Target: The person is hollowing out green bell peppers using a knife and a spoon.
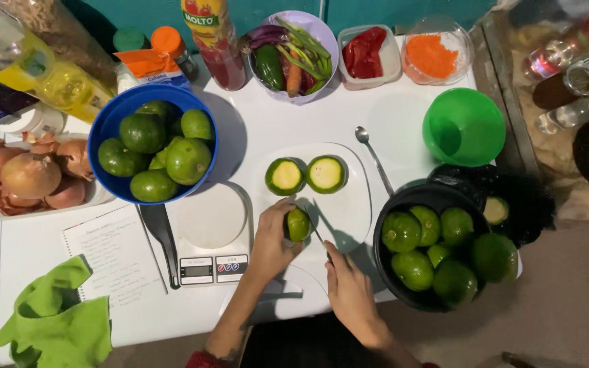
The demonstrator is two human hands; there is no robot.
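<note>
The person is standing over the white table and cutting round green squashes, and I would judge the slicing step to be partly done: two cut halves are lying face up on the white cutting board, just above the piece now being worked. The left hand is wrapping its fingers closed around a small green squash, pinning it against the board. The right hand is gripping the handle of a knife, fingers curled tight, with the blade angling up beside the squash. The next stroke seems to call for a steady downward press, with the left fingertips kept out of the blade's path. A blue bowl of whole squashes is sitting to the left, a black pot holding more green squashes to the right, a kitchen scale just beside the left wrist, and a spoon is lying near an empty green bowl.
</note>
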